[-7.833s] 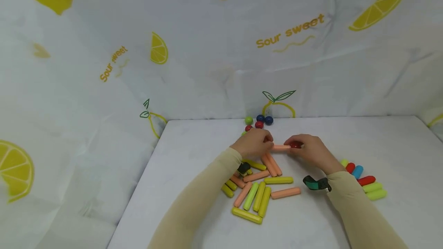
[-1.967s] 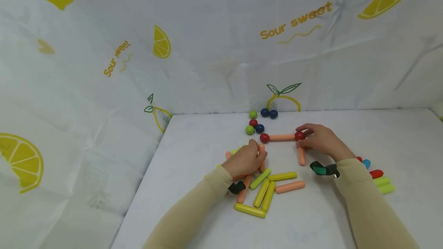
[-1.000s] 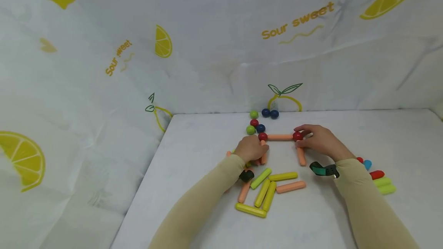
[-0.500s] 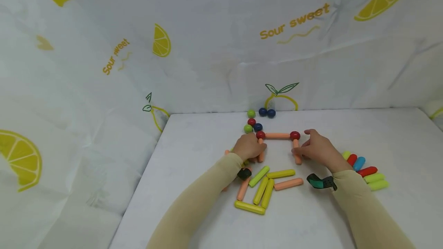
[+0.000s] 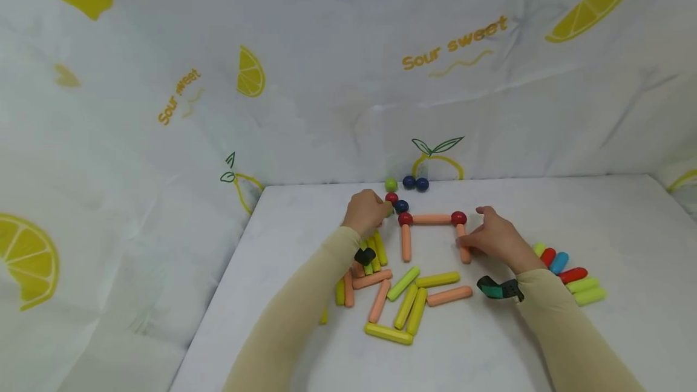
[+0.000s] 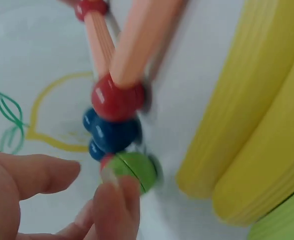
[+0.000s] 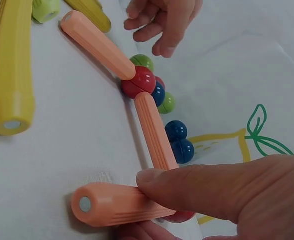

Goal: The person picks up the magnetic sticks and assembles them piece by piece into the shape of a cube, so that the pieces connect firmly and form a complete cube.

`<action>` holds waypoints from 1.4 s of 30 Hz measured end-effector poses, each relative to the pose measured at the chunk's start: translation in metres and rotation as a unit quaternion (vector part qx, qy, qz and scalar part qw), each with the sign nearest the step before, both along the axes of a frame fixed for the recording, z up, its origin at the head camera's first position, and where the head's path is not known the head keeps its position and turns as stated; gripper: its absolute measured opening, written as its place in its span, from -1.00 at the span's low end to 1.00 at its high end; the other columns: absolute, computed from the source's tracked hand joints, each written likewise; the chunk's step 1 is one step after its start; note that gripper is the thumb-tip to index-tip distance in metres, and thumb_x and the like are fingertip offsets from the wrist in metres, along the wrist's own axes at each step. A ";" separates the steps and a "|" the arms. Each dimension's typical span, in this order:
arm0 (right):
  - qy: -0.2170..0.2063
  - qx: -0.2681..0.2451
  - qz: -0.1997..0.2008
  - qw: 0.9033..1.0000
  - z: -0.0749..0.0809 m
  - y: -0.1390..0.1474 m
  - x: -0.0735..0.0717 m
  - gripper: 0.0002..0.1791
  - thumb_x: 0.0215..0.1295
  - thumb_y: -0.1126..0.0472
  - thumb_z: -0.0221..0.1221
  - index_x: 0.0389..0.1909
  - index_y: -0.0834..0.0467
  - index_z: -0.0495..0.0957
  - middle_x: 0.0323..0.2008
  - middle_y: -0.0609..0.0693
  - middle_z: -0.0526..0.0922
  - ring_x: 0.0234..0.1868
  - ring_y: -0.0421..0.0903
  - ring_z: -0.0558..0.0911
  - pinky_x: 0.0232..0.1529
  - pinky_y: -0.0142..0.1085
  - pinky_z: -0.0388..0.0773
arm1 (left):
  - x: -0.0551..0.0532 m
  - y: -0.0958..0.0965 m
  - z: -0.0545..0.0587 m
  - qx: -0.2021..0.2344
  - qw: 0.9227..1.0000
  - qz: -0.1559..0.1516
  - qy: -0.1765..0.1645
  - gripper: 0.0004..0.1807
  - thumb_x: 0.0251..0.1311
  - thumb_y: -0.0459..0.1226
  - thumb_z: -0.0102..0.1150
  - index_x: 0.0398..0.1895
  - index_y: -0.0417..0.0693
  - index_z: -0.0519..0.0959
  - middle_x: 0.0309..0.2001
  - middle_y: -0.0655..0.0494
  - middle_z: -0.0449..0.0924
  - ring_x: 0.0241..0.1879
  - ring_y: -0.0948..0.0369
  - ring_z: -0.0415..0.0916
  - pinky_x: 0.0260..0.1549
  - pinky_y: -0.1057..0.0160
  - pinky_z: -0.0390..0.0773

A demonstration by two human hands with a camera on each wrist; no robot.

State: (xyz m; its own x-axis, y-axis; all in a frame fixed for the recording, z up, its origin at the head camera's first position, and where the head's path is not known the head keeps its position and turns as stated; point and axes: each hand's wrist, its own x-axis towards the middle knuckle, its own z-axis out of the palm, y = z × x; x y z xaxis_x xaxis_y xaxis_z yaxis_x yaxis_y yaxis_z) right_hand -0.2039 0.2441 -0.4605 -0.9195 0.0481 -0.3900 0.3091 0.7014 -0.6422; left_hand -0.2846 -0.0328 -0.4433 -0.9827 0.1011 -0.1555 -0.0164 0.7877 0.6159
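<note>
Three orange magnetic sticks and two red balls form an open-bottomed frame on the table in the head view. Its top stick spans the left red ball and right red ball; a left stick and a right stick extend toward the person. My right hand pinches the right stick, the thumb on top in the right wrist view. My left hand is at a green ball, thumb and finger apart; a fingertip overlaps the ball in the left wrist view, contact unclear.
Blue balls, another green ball and a red ball lie behind the frame. Loose yellow sticks, orange sticks and lime sticks lie nearer. Short coloured pieces sit right. A printed cloth hangs behind.
The left stick was brought to the left red ball, completing three sides. My left hand then left it, moving left to the green ball. My right hand shifted from the right ball to its stick.
</note>
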 end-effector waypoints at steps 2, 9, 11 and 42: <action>-0.007 0.000 -0.001 1.000 -0.001 -0.002 0.001 0.16 0.38 -0.06 0.40 0.66 0.42 -0.11 0.17 0.44 0.53 0.08 0.28 0.58 0.12 0.15 0.66 | -0.011 -0.004 -0.003 -0.011 1.000 0.013 0.009 -0.61 0.51 0.00 0.25 -0.27 -0.13 0.78 -0.50 0.12 0.68 -0.49 0.19 0.54 -0.51 0.32 0.43; -0.008 0.005 0.005 1.000 -0.001 -0.010 0.002 0.10 0.36 -0.06 0.41 0.63 0.40 0.02 0.10 0.39 0.58 -0.04 0.17 0.62 0.03 0.03 0.71 | -0.058 -0.013 -0.033 -0.035 0.998 0.010 -0.047 -0.40 0.34 0.29 0.29 -0.60 0.03 0.56 -0.55 0.19 0.41 -0.49 0.20 0.36 -0.47 0.23 0.29; -0.008 0.006 0.006 1.000 0.001 -0.011 0.002 0.08 0.36 -0.07 0.42 0.61 0.41 0.06 0.06 0.37 0.60 -0.07 0.15 0.62 0.00 -0.01 0.71 | -0.061 -0.015 -0.031 -0.040 0.996 0.008 -0.074 -0.40 0.32 0.30 0.30 -0.59 0.05 0.46 -0.52 0.17 0.39 -0.49 0.20 0.34 -0.46 0.23 0.29; -0.031 -0.003 0.010 0.999 0.003 0.009 -0.001 -0.37 0.46 -0.16 0.29 0.04 0.41 0.66 -0.31 0.09 0.63 -0.18 0.03 0.57 -0.22 -0.25 0.52 | 0.079 0.088 -0.003 -0.021 0.969 -0.229 -0.088 -0.47 0.35 0.08 0.45 -0.69 -0.03 0.63 -0.77 0.25 0.23 -0.69 0.27 0.29 -0.67 0.37 0.13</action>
